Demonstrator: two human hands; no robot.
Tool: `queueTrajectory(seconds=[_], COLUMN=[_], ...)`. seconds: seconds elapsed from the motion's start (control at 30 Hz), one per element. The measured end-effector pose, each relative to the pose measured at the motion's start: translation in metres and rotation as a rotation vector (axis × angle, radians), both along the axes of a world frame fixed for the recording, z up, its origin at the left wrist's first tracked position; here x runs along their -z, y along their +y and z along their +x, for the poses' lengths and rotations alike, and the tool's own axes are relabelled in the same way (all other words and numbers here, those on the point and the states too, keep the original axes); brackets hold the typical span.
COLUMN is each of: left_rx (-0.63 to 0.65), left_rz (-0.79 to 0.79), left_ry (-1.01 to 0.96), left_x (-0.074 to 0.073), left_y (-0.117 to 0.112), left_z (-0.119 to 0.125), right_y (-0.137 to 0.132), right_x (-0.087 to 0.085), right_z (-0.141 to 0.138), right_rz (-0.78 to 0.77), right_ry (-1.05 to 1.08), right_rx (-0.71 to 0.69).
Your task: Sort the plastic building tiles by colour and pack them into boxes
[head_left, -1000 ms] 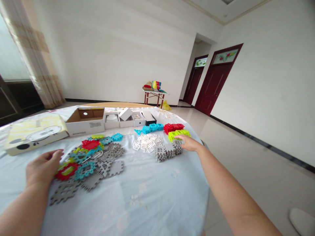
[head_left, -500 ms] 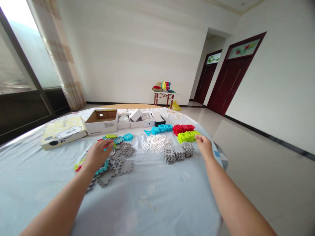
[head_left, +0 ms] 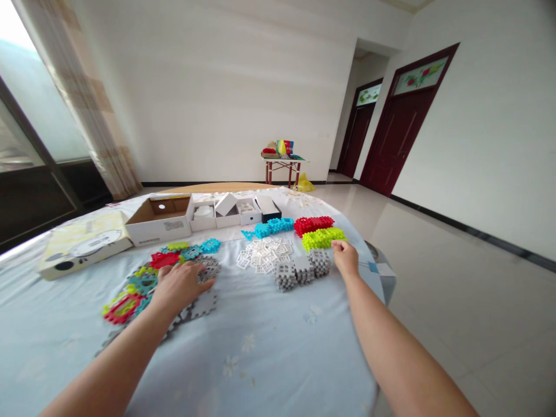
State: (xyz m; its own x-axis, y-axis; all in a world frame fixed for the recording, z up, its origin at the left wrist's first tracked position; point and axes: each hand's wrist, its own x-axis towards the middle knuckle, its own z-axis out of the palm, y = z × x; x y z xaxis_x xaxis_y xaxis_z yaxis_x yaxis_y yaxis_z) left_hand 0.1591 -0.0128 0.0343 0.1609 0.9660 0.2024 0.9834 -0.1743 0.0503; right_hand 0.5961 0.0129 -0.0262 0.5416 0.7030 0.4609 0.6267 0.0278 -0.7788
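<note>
My left hand (head_left: 180,286) is over a mixed pile of interlocking plastic tiles, its fingers apart above the grey tiles (head_left: 204,304). Red tiles (head_left: 124,308), teal tiles (head_left: 143,282) and lime ones lie to its left. My right hand (head_left: 346,259) is closed, fingertips pinched together beside the right end of a lime row of tiles (head_left: 324,237). Whether anything is between those fingers is hidden. Stacked grey tiles (head_left: 303,270) stand left of that hand. Behind the lime row lies a red row (head_left: 313,225), with a blue row (head_left: 273,227) to its left.
White window-like pieces (head_left: 266,255) lie heaped mid-table. An open cardboard box (head_left: 158,227), a yellow box lid (head_left: 87,246) and several small white boxes (head_left: 226,215) line the back. The cloth-covered table (head_left: 278,359) has a curved right edge. A small side table (head_left: 284,161) stands by the wall.
The view has shifted, moving the table leftward. My left hand has moved right across the pile and its fingers have spread, uncovering red tiles. My right hand stays by the lime row, fingers more curled.
</note>
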Motion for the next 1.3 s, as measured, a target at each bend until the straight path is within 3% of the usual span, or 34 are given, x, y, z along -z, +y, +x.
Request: queueTrajectory(seconds=[0.2, 0.4, 0.57, 0.73, 0.8, 1.03, 1.3], left_rx=[-0.014, -0.014, -0.046, 0.057, 0.109, 0.241, 0.328], left_rz=[-0.013, 0.073, 0.197, -0.095, -0.202, -0.315, -0.268], left_ry=[-0.005, -0.041, -0.334, -0.795, -0.888, -0.684, -0.542], left_x=[-0.004, -0.014, -0.023, -0.026, -0.026, -0.024, -0.029], left_y=[0.000, -0.006, 0.000, 0.009, 0.010, 0.021, 0.024], left_z=[0.006, 0.006, 0.018, 0.071, 0.098, 0.170, 0.206], right_y=[0.011, 0.011, 0.008, 0.007, 0.007, 0.007, 0.007], right_x=[0.001, 0.008, 0.006, 0.006, 0.006, 0.006, 0.007], right_z=[0.000, 0.000, -0.003, -0.006, -0.007, -0.008, -0.007], right_rz=[0.045, 0.056, 0.029, 0.023, 0.023, 0.011, -0.021], right_ry=[0.109, 0.160, 0.093, 0.071, 0.062, 0.053, 0.068], right_rx=[0.044, 0.054, 0.028, 0.019, 0.015, -0.006, -0.044])
